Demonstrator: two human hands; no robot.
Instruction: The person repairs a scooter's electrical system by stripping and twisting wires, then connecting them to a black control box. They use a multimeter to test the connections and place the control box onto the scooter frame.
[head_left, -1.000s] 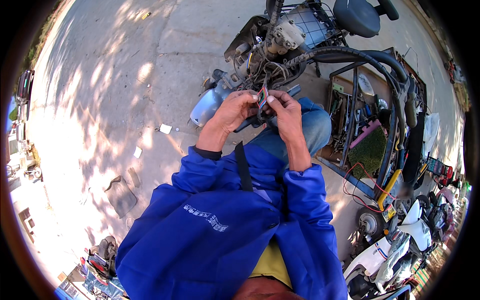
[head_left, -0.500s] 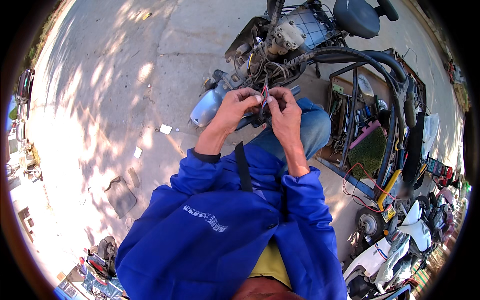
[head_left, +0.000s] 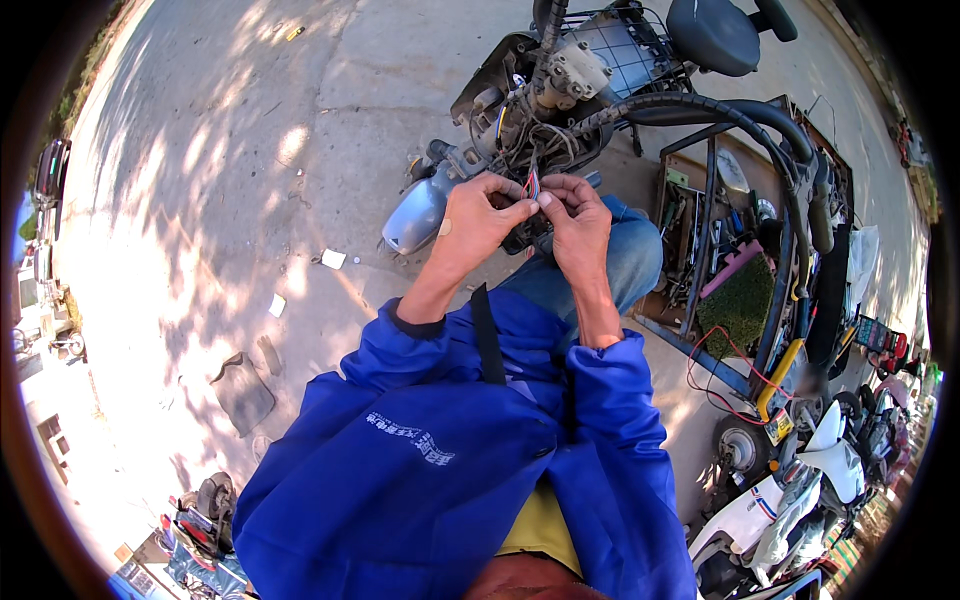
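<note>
My left hand (head_left: 478, 215) and my right hand (head_left: 572, 218) meet in front of me, both pinching a small bundle of thin coloured wires (head_left: 531, 184). The wires run from the stripped front of a scooter frame (head_left: 560, 75), where loose cables and a metal part are exposed. Both fingertips close on the wire ends, thumbs pressed against them. My blue jacket sleeves reach to the wrists. A silver cylindrical part (head_left: 415, 212) sits just left of my left hand.
A black seat (head_left: 712, 35) and wire basket sit at the top. A wooden tool tray (head_left: 730, 250) with tools lies to the right, by a black curved frame tube (head_left: 760, 120). Red test leads (head_left: 720, 375), a white scooter body (head_left: 790, 490), paper scraps (head_left: 332, 259) on concrete.
Both hands have stayed together at the wires, shifting slightly; the fingers have worked closer on the wire ends. Nothing else moved.
</note>
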